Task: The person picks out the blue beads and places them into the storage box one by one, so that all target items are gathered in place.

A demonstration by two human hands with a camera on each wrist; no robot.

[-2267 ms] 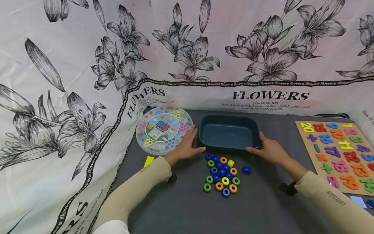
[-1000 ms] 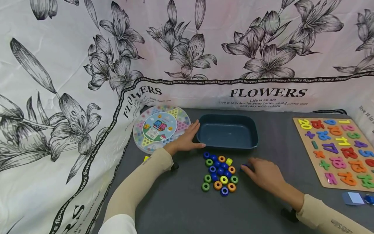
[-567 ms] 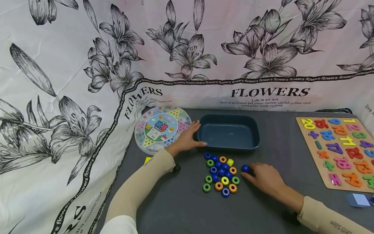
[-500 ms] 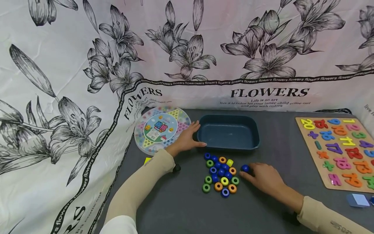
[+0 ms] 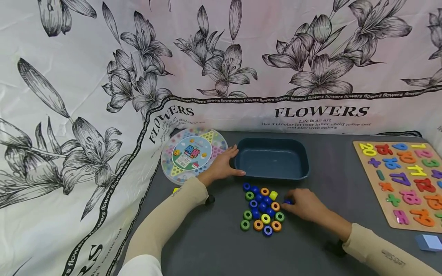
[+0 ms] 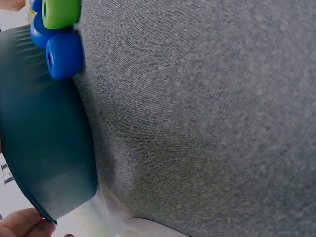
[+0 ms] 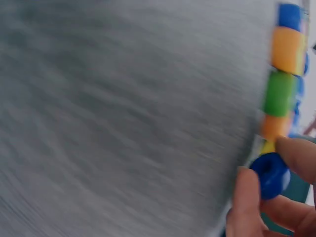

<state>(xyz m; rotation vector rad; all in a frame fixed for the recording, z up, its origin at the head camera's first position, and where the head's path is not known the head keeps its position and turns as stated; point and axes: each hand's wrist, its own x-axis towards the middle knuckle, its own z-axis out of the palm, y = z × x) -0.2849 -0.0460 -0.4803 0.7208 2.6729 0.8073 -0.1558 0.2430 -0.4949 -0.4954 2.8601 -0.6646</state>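
My left hand point(image 5: 222, 165) spans the left end of the dark blue-green basin point(image 5: 272, 178), its fingers and thumb spread and touching the rim. In the left wrist view, fingertips point(image 6: 27, 222) lie at the basin's rim. In front of the basin, my right hand point(image 5: 305, 205) pinches a blue bead point(image 7: 270, 175), mostly hidden by the fingers in the head view. Just left of it lies a cluster of beads with blue, green, orange and yellow ones, among them a yellow bead point(image 5: 265, 219) and a green bead point(image 5: 279, 217).
A round game box point(image 5: 191, 153) with a printed label lies left of the basin. A wooden number board point(image 5: 381, 182) and a light blue block point(image 5: 428, 242) are at the right. Floral fabric point(image 5: 221, 69) hangs behind the grey table point(image 5: 221, 245).
My right hand has left the basin's right end and come down to the single blue bead, which it now pinches closer to the cluster. The left hand has stayed at the basin.
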